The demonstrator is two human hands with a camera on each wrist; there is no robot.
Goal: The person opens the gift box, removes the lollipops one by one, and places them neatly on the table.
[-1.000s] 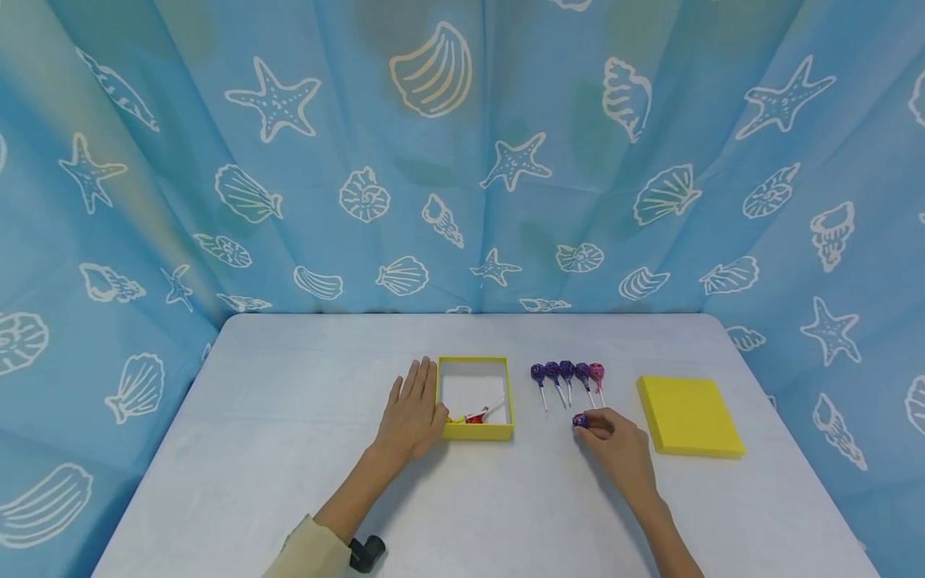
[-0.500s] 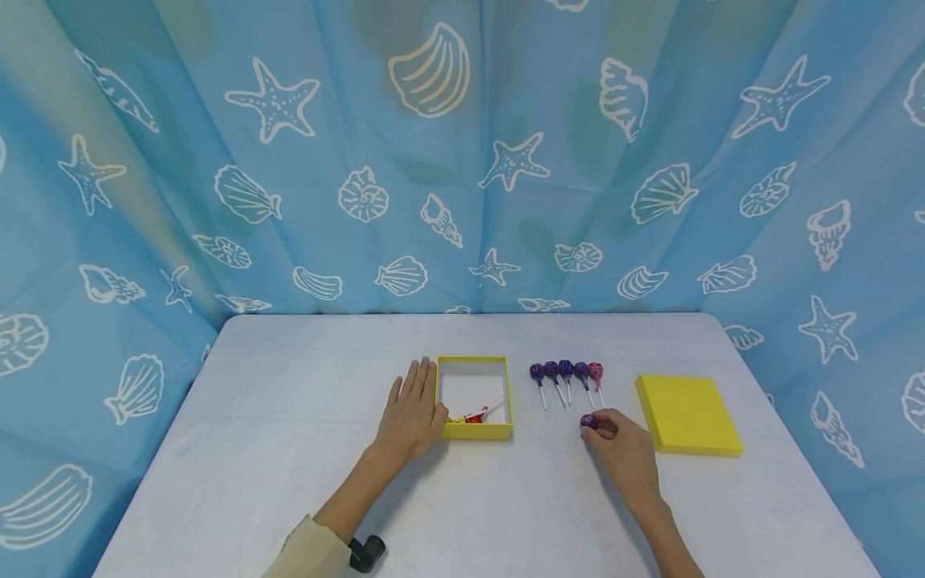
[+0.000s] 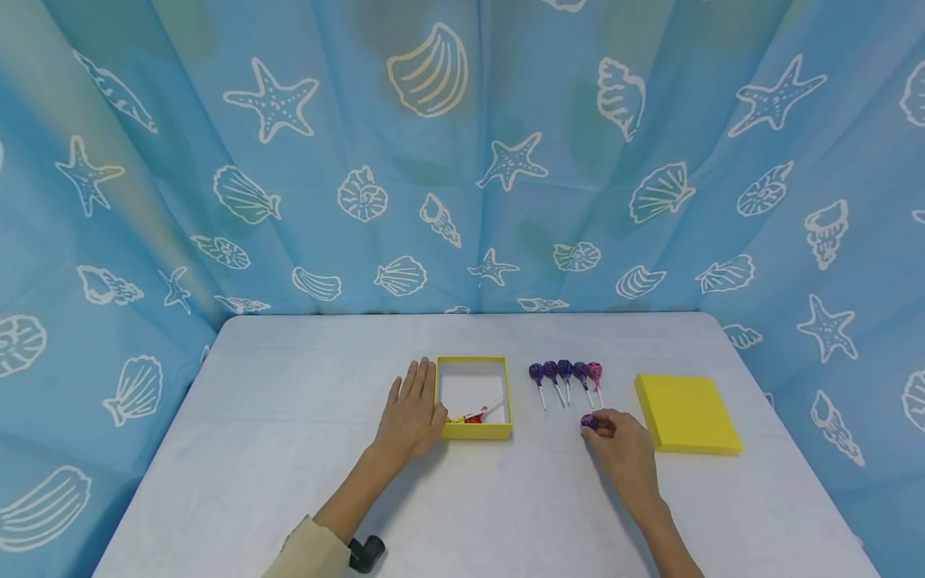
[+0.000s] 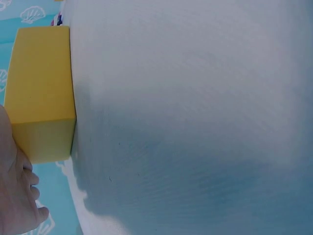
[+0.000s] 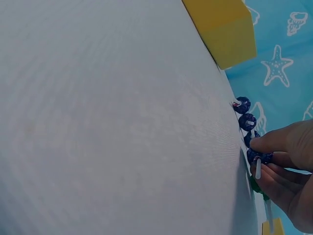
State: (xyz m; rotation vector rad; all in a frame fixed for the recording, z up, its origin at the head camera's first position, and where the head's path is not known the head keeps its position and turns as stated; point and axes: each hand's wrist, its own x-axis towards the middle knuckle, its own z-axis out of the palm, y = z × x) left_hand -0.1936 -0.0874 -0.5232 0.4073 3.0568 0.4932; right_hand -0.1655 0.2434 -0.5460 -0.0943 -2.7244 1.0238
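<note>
My right hand (image 3: 623,443) pinches a purple-wrapped lollipop (image 3: 588,421) just in front of a row of lollipops (image 3: 565,368), several purple and one pink. The right wrist view shows its short white stick (image 5: 258,169) pointing down from the fingers, and a green lollipop (image 5: 254,185) partly hidden behind them. My left hand (image 3: 407,413) lies with straight fingers along the left side of an open yellow box (image 3: 477,432), thumb at its front corner. Inside the box, a red-wrapped lollipop (image 3: 474,417) and a yellow one lie near the front wall.
A square yellow lid (image 3: 688,413) lies on the white table (image 3: 462,514) right of the lollipops. A blue curtain (image 3: 433,160) with sea shells hangs behind the table. A black device (image 3: 367,554) sits at the left wrist.
My right hand has shifted slightly to the right with the purple lollipop, then held almost still. My left hand has stayed against the box.
</note>
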